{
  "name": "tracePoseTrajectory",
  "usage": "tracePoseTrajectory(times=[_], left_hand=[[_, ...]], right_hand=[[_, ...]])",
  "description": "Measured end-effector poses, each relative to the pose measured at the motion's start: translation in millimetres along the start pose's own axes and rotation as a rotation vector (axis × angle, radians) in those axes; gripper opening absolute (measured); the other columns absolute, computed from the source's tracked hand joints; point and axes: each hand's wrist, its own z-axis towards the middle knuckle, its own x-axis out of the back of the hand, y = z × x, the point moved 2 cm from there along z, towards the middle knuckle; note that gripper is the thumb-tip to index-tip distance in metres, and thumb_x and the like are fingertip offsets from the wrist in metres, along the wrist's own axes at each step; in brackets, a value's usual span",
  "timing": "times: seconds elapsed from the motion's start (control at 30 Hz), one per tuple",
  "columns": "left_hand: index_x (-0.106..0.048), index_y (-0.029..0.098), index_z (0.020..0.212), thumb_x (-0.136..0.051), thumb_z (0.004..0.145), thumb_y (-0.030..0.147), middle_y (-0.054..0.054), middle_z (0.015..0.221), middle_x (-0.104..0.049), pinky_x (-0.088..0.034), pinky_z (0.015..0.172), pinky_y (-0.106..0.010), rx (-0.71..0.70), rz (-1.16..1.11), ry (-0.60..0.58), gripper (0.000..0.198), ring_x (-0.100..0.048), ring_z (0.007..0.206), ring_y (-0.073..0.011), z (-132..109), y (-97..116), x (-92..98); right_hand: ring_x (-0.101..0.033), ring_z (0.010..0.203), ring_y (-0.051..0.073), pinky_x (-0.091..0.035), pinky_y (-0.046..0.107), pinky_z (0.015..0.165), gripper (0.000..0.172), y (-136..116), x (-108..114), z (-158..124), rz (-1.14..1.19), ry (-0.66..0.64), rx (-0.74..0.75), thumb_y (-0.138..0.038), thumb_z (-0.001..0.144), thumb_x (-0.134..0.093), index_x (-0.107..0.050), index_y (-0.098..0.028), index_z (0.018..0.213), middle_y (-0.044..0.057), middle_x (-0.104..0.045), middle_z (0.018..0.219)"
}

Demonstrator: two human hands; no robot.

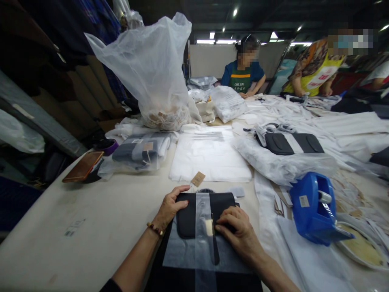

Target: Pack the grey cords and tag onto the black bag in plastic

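Note:
A black bag point(186, 223) lies in front of me, with a translucent plastic band point(203, 239) running down its middle and a sheet of translucent film point(179, 251) beneath its flap. My left hand point(172, 209) grips the bag's upper left corner, thumb on top and fingers along the far edge. On the right side, my right hand point(237, 229) rests on the bag with curled fingers. Its thumb and forefinger press together beside a narrow dark slit with a cream patch point(209, 228); what they pinch is hidden. A brown paper tag point(198, 178) sticks out past the far edge.
A stack of white plastic bags point(209, 158) lies ahead. A blue tape dispenser point(314, 209) and a round dish point(361, 245) stand right. Wrapped dark bags point(136, 152), a phone-like brown case point(83, 166) and a large clear sack point(152, 69) are left. Two co-workers point(243, 75) stand beyond.

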Motion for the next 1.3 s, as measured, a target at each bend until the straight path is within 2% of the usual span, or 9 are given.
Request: tracePoseTrajectory(times=[0.1, 0.23, 0.33, 0.47, 0.6, 0.77, 0.93, 1.1, 1.3], left_hand=[[-0.058, 0.015, 0.112, -0.059, 0.06, 0.029, -0.008, 0.111, -0.061, -0.047, 0.084, -0.035, 0.048, -0.052, -0.041, 0.054, -0.059, 0.097, -0.024, 5.4, -2.7, 0.2], [-0.054, 0.012, 0.118, -0.056, 0.062, 0.031, -0.008, 0.1, -0.065, -0.05, 0.07, -0.032, 0.065, -0.022, -0.068, 0.059, -0.062, 0.08, -0.0211, 9.4, -5.8, 0.9], [-0.057, 0.012, 0.113, -0.053, 0.064, 0.031, -0.01, 0.103, -0.064, -0.049, 0.081, -0.037, 0.017, 0.1, -0.078, 0.053, -0.061, 0.089, -0.0236, 8.4, 2.0, 1.5], [-0.066, 0.017, 0.099, -0.054, 0.06, 0.021, -0.008, 0.113, -0.061, -0.031, 0.105, -0.039, -0.105, 0.351, -0.146, 0.041, -0.05, 0.112, -0.0242, 3.2, 29.3, -3.5], [-0.063, 0.018, 0.108, -0.057, 0.058, 0.017, -0.008, 0.114, -0.061, -0.035, 0.101, -0.04, -0.117, 0.571, -0.252, 0.05, -0.052, 0.109, -0.0251, 5.1, 45.0, -13.5], [-0.057, 0.02, 0.117, -0.062, 0.067, 0.028, -0.009, 0.116, -0.06, -0.04, 0.095, -0.044, -0.076, 0.777, -0.293, 0.051, -0.052, 0.109, -0.0279, 14.6, 37.8, -20.5], [-0.054, 0.022, 0.122, -0.052, 0.08, 0.027, -0.01, 0.114, -0.06, -0.034, 0.096, -0.051, -0.161, 0.962, -0.282, 0.042, -0.051, 0.108, -0.0292, 11.2, 35.7, -28.7], [-0.045, 0.024, 0.13, -0.041, 0.086, 0.016, -0.007, 0.122, -0.056, -0.035, 0.095, -0.044, -0.284, 1.042, -0.366, 0.045, -0.05, 0.111, -0.0235, 7.2, 38.4, -37.9], [-0.039, 0.02, 0.134, -0.037, 0.088, 0.016, -0.01, 0.122, -0.056, -0.038, 0.092, -0.046, -0.359, 1.085, -0.397, 0.047, -0.051, 0.109, -0.0257, 7.4, 37.7, -49.2]], right_hand=[[-0.054, 0.076, 0.016, -0.035, 0.037, 0.078, 0.009, -1.2, -6.3, -4.0, -0.017, 0.03, -0.016, -0.015, 0.073, -0.067, -0.063, -0.023, 0.073, -0.002, -0.061, 0.074], [-0.055, 0.076, 0.017, -0.032, 0.04, 0.083, 0.01, -3.0, -12.3, -7.1, -0.04, 0.076, -0.031, -0.016, 0.073, -0.065, -0.061, -0.023, 0.068, -0.002, -0.062, 0.073], [-0.055, 0.077, 0.017, -0.03, 0.041, 0.084, 0.011, -4.7, -13.0, -7.4, -0.052, 0.1, -0.034, -0.016, 0.074, -0.064, -0.06, -0.023, 0.066, -0.003, -0.062, 0.072], [-0.056, 0.076, 0.016, -0.032, 0.039, 0.082, 0.01, -7.5, -11.0, -6.8, -0.056, 0.103, -0.023, -0.016, 0.075, -0.061, -0.059, -0.022, 0.067, -0.003, -0.062, 0.072], [-0.056, 0.075, 0.016, -0.034, 0.038, 0.079, 0.01, -8.9, -9.6, -6.4, -0.057, 0.108, -0.011, -0.016, 0.075, -0.06, -0.058, -0.022, 0.068, -0.002, -0.062, 0.072], [-0.055, 0.074, 0.016, -0.035, 0.038, 0.079, 0.011, -6.8, -12.7, -7.3, -0.065, 0.12, -0.008, -0.014, 0.075, -0.059, -0.057, -0.022, 0.067, -0.002, -0.061, 0.071], [-0.054, 0.075, 0.016, -0.032, 0.04, 0.083, 0.011, -3.6, -16.7, -7.9, -0.068, 0.125, 0.002, -0.014, 0.074, -0.059, -0.057, -0.022, 0.067, -0.003, -0.061, 0.071], [-0.055, 0.075, 0.015, -0.031, 0.038, 0.083, 0.011, -2.2, -16.5, -8.2, -0.055, 0.122, 0.001, -0.013, 0.074, -0.06, -0.057, -0.021, 0.067, -0.004, -0.061, 0.071], [-0.055, 0.076, 0.016, -0.03, 0.042, 0.086, 0.011, -3.0, -17.6, -8.8, -0.043, 0.117, -0.014, -0.013, 0.073, -0.062, -0.057, -0.021, 0.067, -0.003, -0.061, 0.072]])
